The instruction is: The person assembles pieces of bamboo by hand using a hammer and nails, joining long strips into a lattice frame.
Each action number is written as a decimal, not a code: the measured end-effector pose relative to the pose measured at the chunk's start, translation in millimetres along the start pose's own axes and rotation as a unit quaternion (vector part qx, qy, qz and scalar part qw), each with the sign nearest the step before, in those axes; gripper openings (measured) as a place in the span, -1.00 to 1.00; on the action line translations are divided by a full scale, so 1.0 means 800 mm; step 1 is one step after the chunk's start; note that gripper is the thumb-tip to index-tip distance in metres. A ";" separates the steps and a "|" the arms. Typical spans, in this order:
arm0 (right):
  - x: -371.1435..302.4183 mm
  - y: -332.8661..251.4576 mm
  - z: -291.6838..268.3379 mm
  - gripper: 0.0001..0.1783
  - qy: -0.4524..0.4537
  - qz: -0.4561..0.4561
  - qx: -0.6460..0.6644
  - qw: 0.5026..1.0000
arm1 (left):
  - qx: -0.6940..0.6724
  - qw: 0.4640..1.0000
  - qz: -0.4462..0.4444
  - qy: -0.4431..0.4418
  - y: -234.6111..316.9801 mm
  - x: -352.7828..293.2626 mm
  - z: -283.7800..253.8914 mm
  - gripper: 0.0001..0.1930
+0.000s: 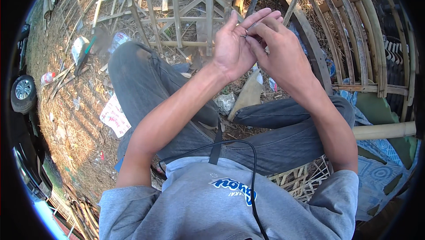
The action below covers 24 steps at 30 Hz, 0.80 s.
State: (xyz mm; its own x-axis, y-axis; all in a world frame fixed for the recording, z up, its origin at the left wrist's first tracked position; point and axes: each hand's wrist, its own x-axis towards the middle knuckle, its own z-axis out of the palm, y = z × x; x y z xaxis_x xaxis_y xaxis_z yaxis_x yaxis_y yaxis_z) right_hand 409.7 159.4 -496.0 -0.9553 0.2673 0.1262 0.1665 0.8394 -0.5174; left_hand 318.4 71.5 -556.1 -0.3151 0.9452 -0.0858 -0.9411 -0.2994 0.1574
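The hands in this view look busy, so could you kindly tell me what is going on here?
A seated person has both hands together in front of them. The left hand is open, palm up, and the fingers of the right hand are at thin dark pieces over it, too small to identify for sure. Slats form a lattice just beyond the hands. A green-handled tool lies off to the left, out of both hands.

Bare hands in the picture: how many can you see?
2. The bare left hand is palm up, near the top middle; the bare right hand is just to its right, partly over it, holding at least one thin dark item. No other hand shows.
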 end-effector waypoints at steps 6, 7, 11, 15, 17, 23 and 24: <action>-0.002 0.000 0.002 -0.79 0.005 -0.003 -0.023 1.000 | 0.007 1.000 -0.008 -0.006 -0.002 0.001 -0.003 -0.27; -0.001 0.002 0.001 -0.80 0.009 -0.006 -0.020 1.000 | 0.008 1.000 -0.010 -0.009 -0.003 0.001 -0.002 -0.27; 0.005 0.008 -0.010 -0.83 -0.006 0.012 0.016 1.000 | -0.016 0.999 -0.029 0.006 0.000 -0.001 -0.001 -0.26; 0.012 -0.003 -0.035 -0.81 -0.013 0.043 0.097 0.994 | -0.025 0.998 -0.036 0.042 0.001 -0.003 -0.004 -0.20; 0.011 -0.002 -0.039 -0.80 -0.039 0.078 0.094 0.992 | -0.022 0.998 -0.037 0.043 -0.002 -0.002 -0.005 -0.19; 0.001 0.006 -0.022 -0.80 -0.014 0.026 0.031 0.999 | 0.008 0.998 -0.046 0.032 -0.006 -0.002 -0.004 -0.23; -0.001 0.008 -0.019 -0.80 -0.013 0.028 0.031 0.999 | 0.018 0.998 -0.047 0.034 -0.007 -0.002 -0.003 -0.23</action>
State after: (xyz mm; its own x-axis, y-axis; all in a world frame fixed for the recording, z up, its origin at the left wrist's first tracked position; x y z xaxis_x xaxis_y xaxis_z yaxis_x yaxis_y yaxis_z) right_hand 415.3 171.9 -487.0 -0.9510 0.3002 0.0738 0.2055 0.7923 -0.5745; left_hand 323.8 71.3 -558.9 -0.2341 0.9577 -0.1674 -0.9622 -0.2037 0.1807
